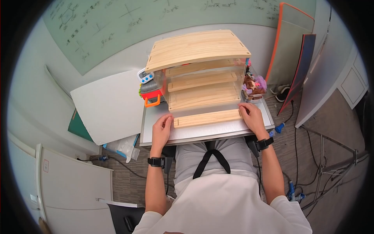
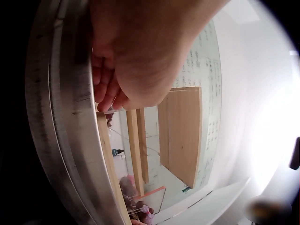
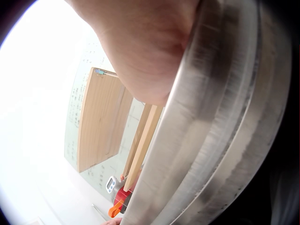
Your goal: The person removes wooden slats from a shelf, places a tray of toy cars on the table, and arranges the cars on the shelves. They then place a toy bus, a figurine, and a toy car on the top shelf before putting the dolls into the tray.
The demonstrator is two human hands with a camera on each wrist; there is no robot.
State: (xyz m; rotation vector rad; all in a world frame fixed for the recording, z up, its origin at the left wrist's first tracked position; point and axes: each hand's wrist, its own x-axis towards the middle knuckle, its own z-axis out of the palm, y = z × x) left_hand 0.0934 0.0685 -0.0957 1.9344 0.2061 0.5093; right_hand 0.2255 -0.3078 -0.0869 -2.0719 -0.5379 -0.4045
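A long, narrow wooden shelf board [image 1: 208,119] lies near the front of a silver metal tabletop [image 1: 156,134]. My left hand [image 1: 162,130] is at its left end, fingertips against the end. At the right end, my right hand [image 1: 253,117] grips the board with thumb and fingers. In the left wrist view the left fingers [image 2: 107,86] curl down toward the board's end. The right fingertips are hidden behind the table edge in the right wrist view. Just behind the board stands a display case with a wooden top [image 1: 198,48], clear sides and stepped wooden shelves [image 1: 202,81].
Left of the case sit a red toy box with an orange handle [image 1: 152,101] and a white digital timer [image 1: 145,76]. Dolls in a clear box [image 1: 255,86] stand on its right. A white panel [image 1: 109,107] leans at the left; cables and a metal stand [image 1: 321,156] are at the right.
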